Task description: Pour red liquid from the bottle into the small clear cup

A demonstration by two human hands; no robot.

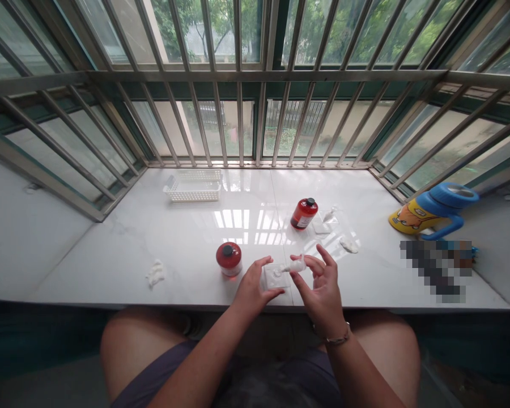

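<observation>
My left hand [254, 281] grips a small clear square plastic piece [276, 276] between thumb and fingers, at the front of the white counter. Between the thumb and fingers of my right hand [321, 277] is a small translucent squeeze bottle [297, 264], tilted on its side. Its narrow tip points left, over the square piece; whether they touch I cannot tell. Just left of my left hand stands a red bottle [228, 259] with a black cap. Another red bottle [305, 214], also black-capped, stands farther back, beyond my right hand.
Beside the rear red bottle, a clear plastic sheet [346, 224] bears another small clear piece. Crumpled white wads [155, 274] lie on the counter [110, 249]. A white basket [194, 192] sits back left; a blue-yellow flask [429, 209] stands right, near a blurred-out item [437, 269]. Metal bars [263, 124] line the window.
</observation>
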